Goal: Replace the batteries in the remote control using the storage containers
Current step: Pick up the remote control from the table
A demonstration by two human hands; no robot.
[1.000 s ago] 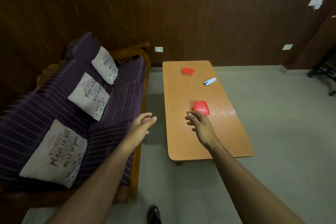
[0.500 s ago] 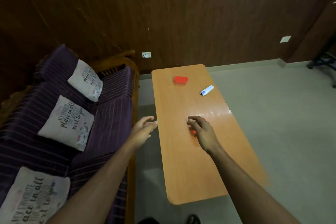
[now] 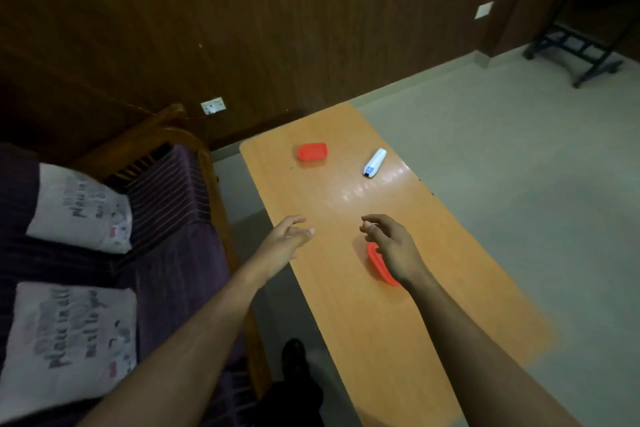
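While both arms reach out over the long orange surface (image 3: 346,305), neither hand has hold of anything. The left hand (image 3: 285,241) hovers at the left edge of the surface, fingers loosely spread and slightly curled, empty. The right hand (image 3: 389,244) hangs above the middle of the surface with its fingers bent and parted, thumb near the forefinger, also empty; whether it touches the red container (image 3: 379,265) below it cannot be told. That container lies near the middle of the surface, mostly hidden by the hand and wrist. A second red container (image 3: 312,152) sits toward the far left corner. The white remote control (image 3: 374,163) lies near the far right edge, apart from it, angled with one end toward the far edge. Beside the left edge stands a purple striped sofa (image 3: 166,218) with printed cushions (image 3: 79,208).
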